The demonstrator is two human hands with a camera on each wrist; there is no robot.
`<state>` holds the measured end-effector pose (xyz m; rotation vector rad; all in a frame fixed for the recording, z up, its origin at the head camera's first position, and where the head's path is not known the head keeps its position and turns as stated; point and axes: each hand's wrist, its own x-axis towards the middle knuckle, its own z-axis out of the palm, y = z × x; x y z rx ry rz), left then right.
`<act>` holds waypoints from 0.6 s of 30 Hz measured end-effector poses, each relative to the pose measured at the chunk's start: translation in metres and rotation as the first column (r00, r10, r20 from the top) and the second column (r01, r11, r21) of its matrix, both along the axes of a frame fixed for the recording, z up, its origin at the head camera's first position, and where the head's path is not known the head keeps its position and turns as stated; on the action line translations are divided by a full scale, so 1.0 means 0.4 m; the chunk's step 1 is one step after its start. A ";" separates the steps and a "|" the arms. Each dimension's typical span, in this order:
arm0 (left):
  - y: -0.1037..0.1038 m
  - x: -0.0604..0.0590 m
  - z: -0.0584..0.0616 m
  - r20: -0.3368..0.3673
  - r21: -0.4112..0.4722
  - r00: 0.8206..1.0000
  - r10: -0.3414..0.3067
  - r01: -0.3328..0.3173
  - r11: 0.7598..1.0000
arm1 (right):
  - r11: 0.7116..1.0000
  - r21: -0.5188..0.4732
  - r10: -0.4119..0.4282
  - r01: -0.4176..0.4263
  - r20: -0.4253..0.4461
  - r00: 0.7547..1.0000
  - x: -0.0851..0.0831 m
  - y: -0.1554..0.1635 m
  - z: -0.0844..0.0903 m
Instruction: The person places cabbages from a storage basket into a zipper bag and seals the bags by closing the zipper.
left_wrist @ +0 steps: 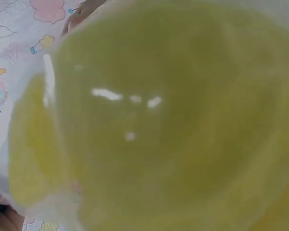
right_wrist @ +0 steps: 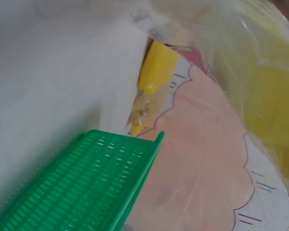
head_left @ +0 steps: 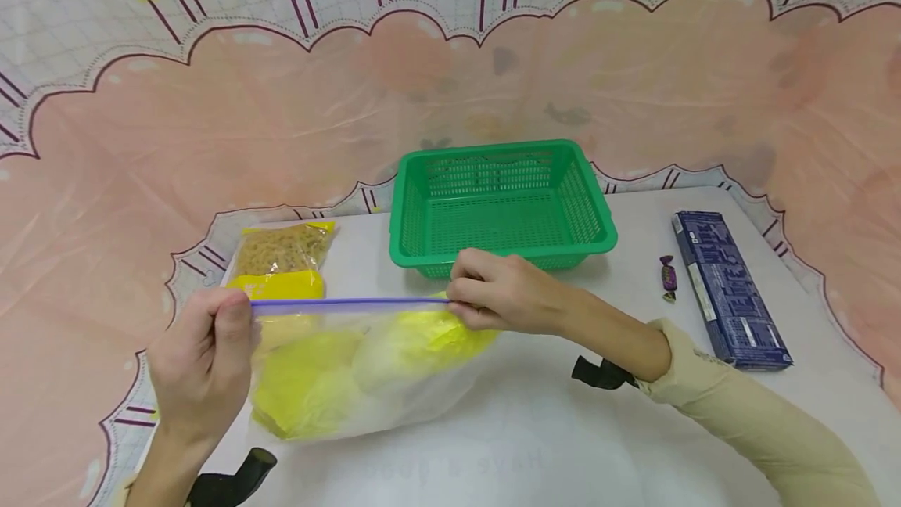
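Observation:
A clear zip bag (head_left: 366, 374) with yellow contents stands on the white table (head_left: 535, 429), its purple zip strip (head_left: 352, 304) stretched level between my hands. My left hand (head_left: 211, 350) pinches the strip's left end. At the strip's right end my right hand (head_left: 486, 292) pinches it with curled fingers. In the left wrist view the bag's yellow contents (left_wrist: 164, 125) fill the frame, blurred. The right wrist view shows the bag's plastic (right_wrist: 260, 82) at upper right.
A green plastic basket (head_left: 500, 206) stands just behind the bag, seen also as the basket (right_wrist: 86, 187) in the right wrist view. A pasta packet (head_left: 285, 257) lies at back left. A wrapped candy (head_left: 668, 278) and a dark blue box (head_left: 728, 288) lie at right.

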<state>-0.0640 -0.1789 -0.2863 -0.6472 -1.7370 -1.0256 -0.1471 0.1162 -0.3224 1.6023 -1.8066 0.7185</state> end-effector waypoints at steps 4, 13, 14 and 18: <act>-0.008 -0.002 -0.002 -0.022 -0.005 1.000 0.017 -0.017 1.000 | 1.000 -0.003 -0.031 0.031 -0.067 0.997 -0.001 0.009 0.004; -0.024 0.001 -0.001 -0.034 0.018 0.998 0.054 -0.053 0.998 | 1.000 0.025 -0.011 0.013 -0.106 0.994 -0.009 0.033 -0.003; -0.024 0.001 0.000 -0.036 0.017 0.998 0.056 -0.056 0.998 | 1.000 0.027 -0.010 0.013 -0.109 0.994 -0.009 0.034 -0.002; -0.024 0.000 0.002 -0.052 0.012 0.996 0.069 -0.069 0.998 | 0.999 0.036 -0.006 0.010 -0.118 0.993 -0.010 0.040 0.001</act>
